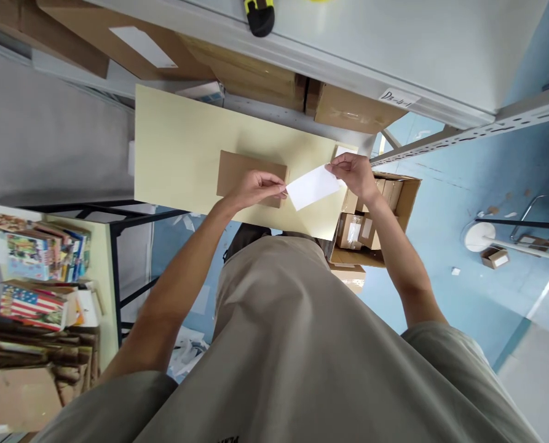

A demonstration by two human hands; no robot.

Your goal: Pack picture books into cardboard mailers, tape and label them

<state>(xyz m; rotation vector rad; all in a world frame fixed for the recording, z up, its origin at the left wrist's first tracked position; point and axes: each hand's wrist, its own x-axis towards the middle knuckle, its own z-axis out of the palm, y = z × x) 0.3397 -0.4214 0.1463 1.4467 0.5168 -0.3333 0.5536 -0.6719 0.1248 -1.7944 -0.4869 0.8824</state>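
A white rectangular sheet, perhaps a label (313,187), is stretched slantwise between my hands. My left hand (259,186) is closed, its thumb and fingertips at the sheet's left corner. At the upper right corner, my right hand (351,172) pinches the same sheet. Beneath my left hand a flat brown cardboard box (238,174) lies on the pale yellow tabletop (177,147), partly covered by that hand. Something small and white (347,149) sits at the tabletop's right end, partly hidden behind my right hand.
An open carton (407,200) of small taped boxes stands right of the table. Above and beyond runs a grey metal shelf (371,49) with a yellow-and-black tool (260,17). Large cartons (352,109) line the level below. Books (34,249) and folded cardboard (16,394) are at left.
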